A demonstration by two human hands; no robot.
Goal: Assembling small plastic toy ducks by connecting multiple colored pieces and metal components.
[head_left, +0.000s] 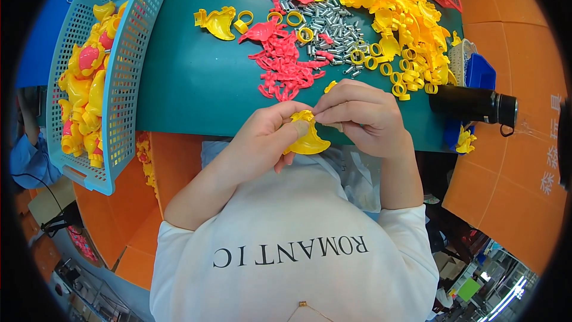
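My left hand [271, 134] is closed round a curved yellow plastic shell piece [311, 142], its thumb pressed on the upper part. My right hand [360, 116] is pinched at the top edge of that shell; whatever lies between its fingertips is hidden. Just beyond both hands is a heap of small pink plastic parts [286, 68]. Behind these lies a pile of short silver metal cylinders [333, 27]. Loose yellow rings [398, 77] sit to the right of the metal pile. A small yellow piece [330, 86] shows beside my right hand.
A light-blue basket [122, 89] of yellow-and-pink assembled pieces stands at the left. Many yellow shells [411, 24] are heaped at the far right of the green table [185, 77]. A black bottle [468, 104] lies near the right edge, by blue bins [480, 73] and orange cardboard [506, 125].
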